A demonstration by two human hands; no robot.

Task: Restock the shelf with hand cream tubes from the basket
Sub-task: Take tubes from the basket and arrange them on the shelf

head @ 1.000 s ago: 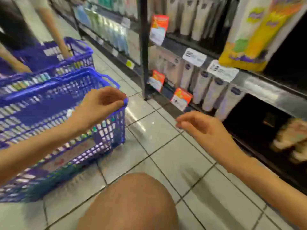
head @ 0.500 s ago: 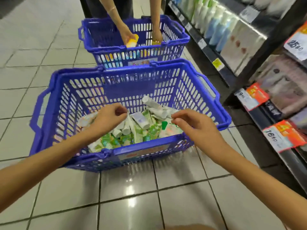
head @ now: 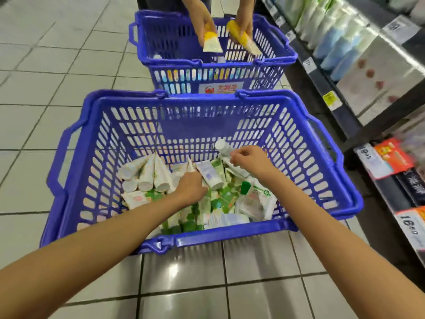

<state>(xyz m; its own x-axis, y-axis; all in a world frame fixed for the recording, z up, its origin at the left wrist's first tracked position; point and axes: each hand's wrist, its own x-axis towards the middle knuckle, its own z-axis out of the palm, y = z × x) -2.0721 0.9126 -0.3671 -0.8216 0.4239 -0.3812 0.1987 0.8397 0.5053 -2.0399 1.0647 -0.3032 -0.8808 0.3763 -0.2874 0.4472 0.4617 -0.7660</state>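
Observation:
A blue basket (head: 230,233) stands on the tiled floor in front of me, its bottom covered with several white and green hand cream tubes (head: 147,173). Both my hands are down inside it. My left hand (head: 190,187) curls around a white tube (head: 190,165) whose flat end sticks up past the fingers. Further right, my right hand (head: 248,162) pinches a white capped tube (head: 222,147) lying near the far wall. The store shelf (head: 345,116) runs along the right side.
A second blue basket (head: 213,74) stands just behind mine; another person's hands (head: 207,21) hold yellow tubes above it. Price tags (head: 381,162) line the shelf edges at the right. Grey floor tiles spread to the left and in front.
My view swung from the shelf to the basket. Both hands went from above the near rim down into the basket and closed on tubes.

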